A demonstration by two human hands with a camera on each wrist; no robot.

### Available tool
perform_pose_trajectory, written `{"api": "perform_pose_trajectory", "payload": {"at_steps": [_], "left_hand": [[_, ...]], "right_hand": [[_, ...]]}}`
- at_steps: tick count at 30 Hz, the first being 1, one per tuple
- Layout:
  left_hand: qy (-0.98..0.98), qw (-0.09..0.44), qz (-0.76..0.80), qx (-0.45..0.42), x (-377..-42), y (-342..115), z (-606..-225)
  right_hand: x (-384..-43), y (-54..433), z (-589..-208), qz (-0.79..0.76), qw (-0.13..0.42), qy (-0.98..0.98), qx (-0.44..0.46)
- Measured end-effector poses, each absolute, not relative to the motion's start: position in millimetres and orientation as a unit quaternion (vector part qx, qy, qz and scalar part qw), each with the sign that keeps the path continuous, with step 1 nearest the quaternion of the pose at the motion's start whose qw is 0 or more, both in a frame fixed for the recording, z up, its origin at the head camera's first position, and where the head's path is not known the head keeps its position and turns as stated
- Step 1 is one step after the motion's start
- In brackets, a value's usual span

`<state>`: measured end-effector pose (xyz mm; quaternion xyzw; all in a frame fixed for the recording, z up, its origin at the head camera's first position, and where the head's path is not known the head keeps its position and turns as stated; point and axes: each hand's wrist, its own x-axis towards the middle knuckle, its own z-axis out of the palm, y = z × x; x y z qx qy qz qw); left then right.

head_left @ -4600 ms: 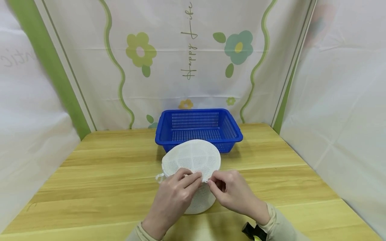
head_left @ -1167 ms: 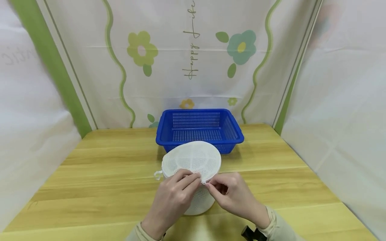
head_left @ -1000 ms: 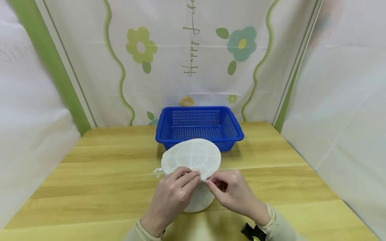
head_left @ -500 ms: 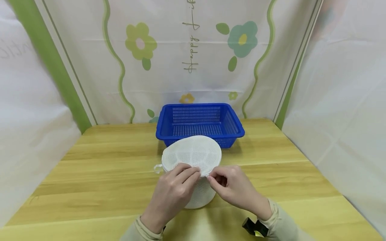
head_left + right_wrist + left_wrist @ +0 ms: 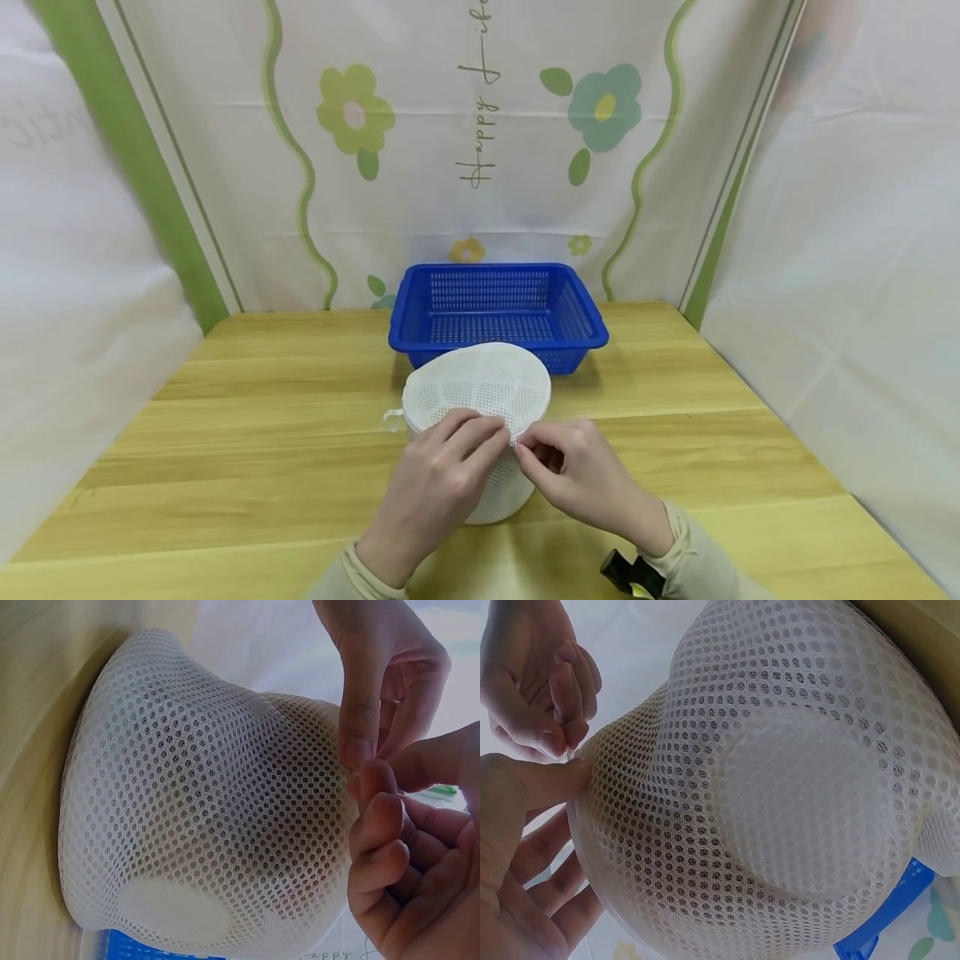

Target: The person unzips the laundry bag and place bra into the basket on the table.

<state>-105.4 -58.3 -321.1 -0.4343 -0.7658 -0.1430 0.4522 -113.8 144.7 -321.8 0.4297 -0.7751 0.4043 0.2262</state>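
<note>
A white mesh laundry bag [image 5: 480,379] with a round, zipped top stands upright on the table in the head view. Its pale loop [image 5: 392,419] sticks out at the left. My left hand [image 5: 438,483] pinches the near rim, thumb on the mesh side and fingers on the top, as the left wrist view shows. Close beside it, my right hand [image 5: 581,471] pinches something tiny at the rim's zip between thumb and index finger, likely the zip pull, mostly hidden by the fingertips. The right wrist view shows the bag's side [image 5: 202,780] with a smooth round patch [image 5: 176,909].
Directly behind the bag sits a blue plastic basket [image 5: 498,329] with slotted walls. The wooden table [image 5: 247,467] ends at a flower-printed curtain [image 5: 480,125], and white curtains hang on both sides. A black strap device [image 5: 632,575] is on my right wrist.
The left fingers have shifted slightly right along the rim, nearer the right fingertips. Both hands keep their pinch, and the bag stays in place. The head view tilts a little.
</note>
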Motion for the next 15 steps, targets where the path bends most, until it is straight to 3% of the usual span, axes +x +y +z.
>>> {"api": "perform_pose_trajectory", "payload": {"at_steps": [15], "left_hand": [[-0.762,0.457,-0.147,-0.435,-104.8,-60.4,-318.6]], "right_hand": [[-113.0,142.8,-320.6,0.395,0.248,-0.768,0.439]]}}
